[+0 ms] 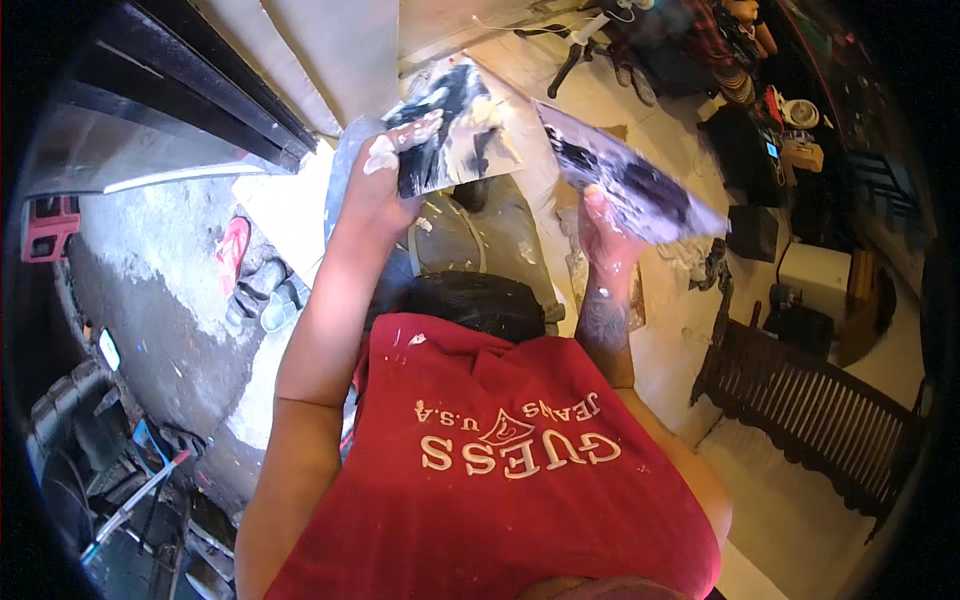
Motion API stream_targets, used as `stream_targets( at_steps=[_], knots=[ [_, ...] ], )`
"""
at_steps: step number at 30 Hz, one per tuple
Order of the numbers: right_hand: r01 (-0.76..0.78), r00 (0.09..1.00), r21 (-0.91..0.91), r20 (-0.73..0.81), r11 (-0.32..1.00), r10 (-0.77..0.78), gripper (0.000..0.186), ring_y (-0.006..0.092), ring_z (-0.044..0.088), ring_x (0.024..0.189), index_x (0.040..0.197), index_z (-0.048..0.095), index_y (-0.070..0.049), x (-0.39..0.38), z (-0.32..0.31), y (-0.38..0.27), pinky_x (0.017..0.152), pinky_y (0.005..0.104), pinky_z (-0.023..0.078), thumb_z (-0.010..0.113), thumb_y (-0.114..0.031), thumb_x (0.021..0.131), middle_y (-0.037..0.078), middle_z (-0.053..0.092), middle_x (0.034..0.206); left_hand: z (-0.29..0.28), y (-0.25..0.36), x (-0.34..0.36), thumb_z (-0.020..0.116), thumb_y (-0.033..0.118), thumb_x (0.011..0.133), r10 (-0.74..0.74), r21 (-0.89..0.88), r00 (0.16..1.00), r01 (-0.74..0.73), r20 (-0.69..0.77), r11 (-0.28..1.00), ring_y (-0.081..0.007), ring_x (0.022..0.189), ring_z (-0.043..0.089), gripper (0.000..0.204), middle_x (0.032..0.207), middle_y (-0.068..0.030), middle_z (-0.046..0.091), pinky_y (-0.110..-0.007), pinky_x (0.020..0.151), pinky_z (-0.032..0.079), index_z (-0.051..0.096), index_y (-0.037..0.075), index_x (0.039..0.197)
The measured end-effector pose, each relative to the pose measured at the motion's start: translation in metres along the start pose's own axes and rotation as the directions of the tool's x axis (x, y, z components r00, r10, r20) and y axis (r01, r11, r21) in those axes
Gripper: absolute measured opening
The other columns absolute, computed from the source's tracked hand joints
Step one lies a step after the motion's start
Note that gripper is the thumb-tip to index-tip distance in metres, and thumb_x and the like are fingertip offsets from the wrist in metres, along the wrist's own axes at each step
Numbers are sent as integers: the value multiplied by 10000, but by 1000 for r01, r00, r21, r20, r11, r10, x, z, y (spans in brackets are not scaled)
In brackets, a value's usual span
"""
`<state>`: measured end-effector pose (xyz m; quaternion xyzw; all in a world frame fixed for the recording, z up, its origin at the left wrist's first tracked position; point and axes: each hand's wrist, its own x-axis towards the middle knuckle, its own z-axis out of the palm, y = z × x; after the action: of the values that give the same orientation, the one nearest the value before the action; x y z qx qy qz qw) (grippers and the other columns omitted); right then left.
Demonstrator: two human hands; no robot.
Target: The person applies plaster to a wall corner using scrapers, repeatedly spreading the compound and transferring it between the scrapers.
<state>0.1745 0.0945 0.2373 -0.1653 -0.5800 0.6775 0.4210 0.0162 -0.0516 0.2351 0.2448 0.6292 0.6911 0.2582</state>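
Streaked panel (475, 130) in left grip (385, 178), purplish panel (640, 190) in right grip (607, 238), facing edges narrowly apart.

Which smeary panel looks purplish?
The right panel, in the right hand: it looks purplish with dark streaks, while the left panel, in the left hand, shows creamy yellow.

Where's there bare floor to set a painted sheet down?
Likely the white-stained grey concrete floor between the pink block with square openings and the pink slipper; also the pale floor bordering the slatted dark wooden bench. Crowded: lower left, around the long pale pole.
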Motion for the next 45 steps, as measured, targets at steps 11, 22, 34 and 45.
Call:
stream_targets(
  at_steps=[11,22,34,45],
  knots=[
    [555,677,106,519,825,-522,141,396,529,860,755,565,-27,29,11,-21,812,548,353,609,-153,711,197,584,831,9,35,-16,476,4,694,6,192,993,-29,117,981,-84,591,463,290,763,-32,501,-191,478,354,479,19,983],
    [479,736,273,393,834,-552,166,381,546,850,656,582,6,26,2,-5,802,553,363,644,-148,654,192,594,795,-5,32,1,517,44,703,-119,-226,973,163,195,961,-69,582,463,250,732,-24,513,-187,474,349,516,4,949],
    [-327,941,-99,-126,940,314,574,198,497,951,1149,367,-1,41,-31,33,836,315,397,624,31,636,104,481,1081,-68,-148,44,527,152,693,33,-404,969,71,246,912,-216,994,480,476,1110,-106,473,-349,825,418,402,17,1132],
    [346,886,-313,419,885,-198,521,213,431,1029,1144,376,-7,128,91,-8,900,312,309,469,74,638,105,463,1089,-67,-152,26,590,97,693,-289,-584,833,541,471,605,-180,868,535,431,985,-68,545,-281,763,431,444,31,1093]
  ],
)
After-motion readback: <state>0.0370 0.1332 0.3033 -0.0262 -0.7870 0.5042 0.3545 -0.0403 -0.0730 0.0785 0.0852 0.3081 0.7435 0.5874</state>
